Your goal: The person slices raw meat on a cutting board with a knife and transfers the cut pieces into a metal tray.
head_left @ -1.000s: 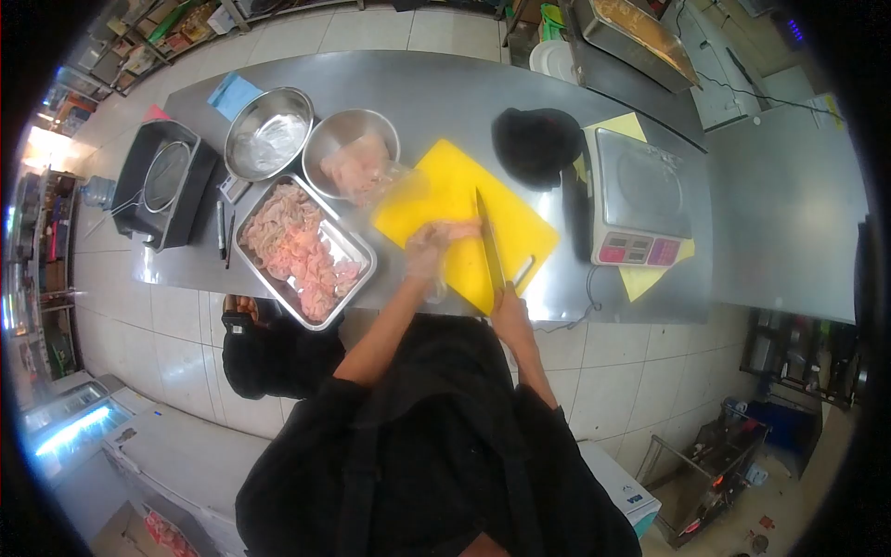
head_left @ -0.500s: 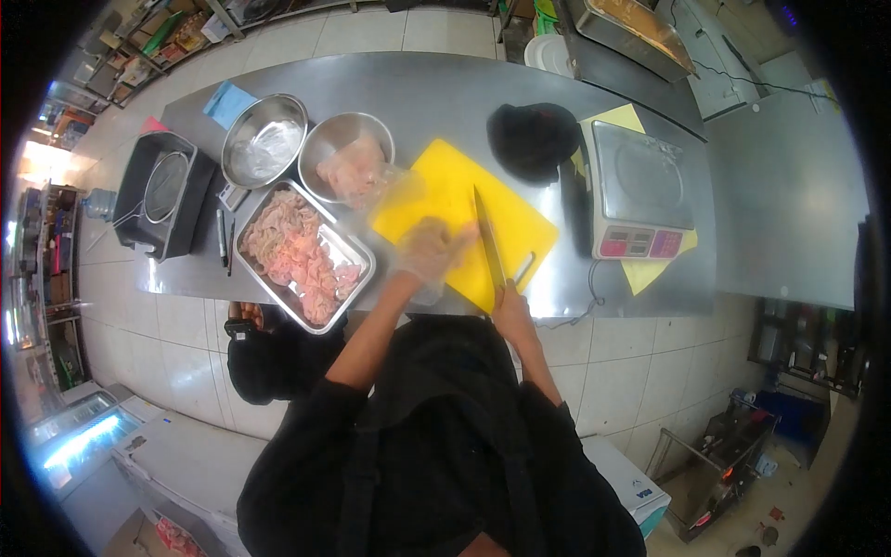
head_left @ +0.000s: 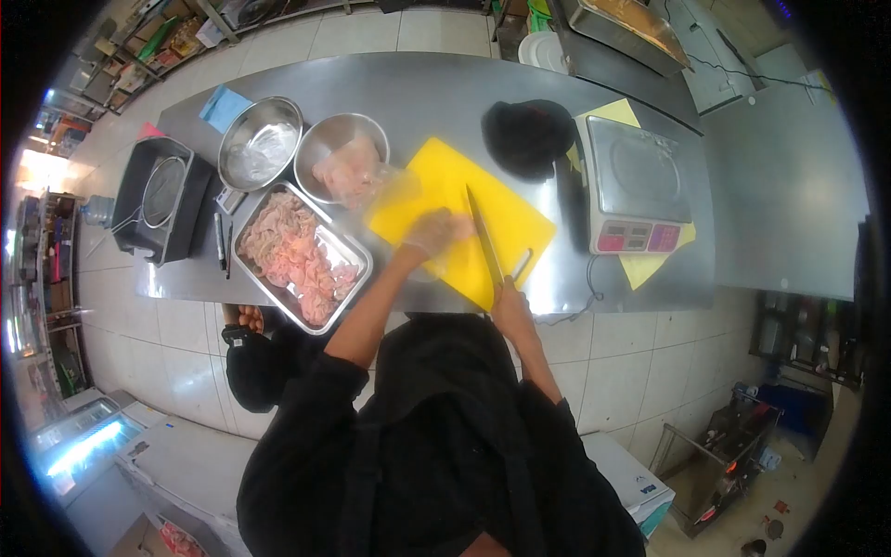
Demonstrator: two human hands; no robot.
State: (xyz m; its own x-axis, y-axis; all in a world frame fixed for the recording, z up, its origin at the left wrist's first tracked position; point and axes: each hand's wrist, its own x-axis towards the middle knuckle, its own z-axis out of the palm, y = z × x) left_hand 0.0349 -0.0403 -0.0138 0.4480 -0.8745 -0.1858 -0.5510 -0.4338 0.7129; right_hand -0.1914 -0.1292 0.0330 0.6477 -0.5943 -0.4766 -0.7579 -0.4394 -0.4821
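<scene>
My right hand [head_left: 510, 306] is wrapped around the handle of a long kitchen knife [head_left: 485, 239], whose blade points away across the yellow cutting board [head_left: 520, 218]. In a clear plastic glove, my left hand [head_left: 431, 232] rests on the board with its fingers closed on a small pale-pink piece of raw meat, apparently chicken [head_left: 461, 226], just left of the blade. Left of the board, a steel tray [head_left: 356, 249] holds a heap of pink meat strips [head_left: 302, 255]. Behind it, a steel bowl [head_left: 376, 130] contains larger pieces of raw meat [head_left: 351, 170] and a clear plastic bag.
A second steel bowl [head_left: 227, 139] holds clear plastic. A dark bin with a strainer [head_left: 163, 193] stands at the left. To the right are a black cloth-like item [head_left: 529, 137] and a digital scale [head_left: 640, 172]. Another person's hand [head_left: 251, 317] shows below the table's left edge.
My left hand has shifted slightly up and right, and its fingers have drawn together at the meat piece. My right hand and the knife stay nearly in place.
</scene>
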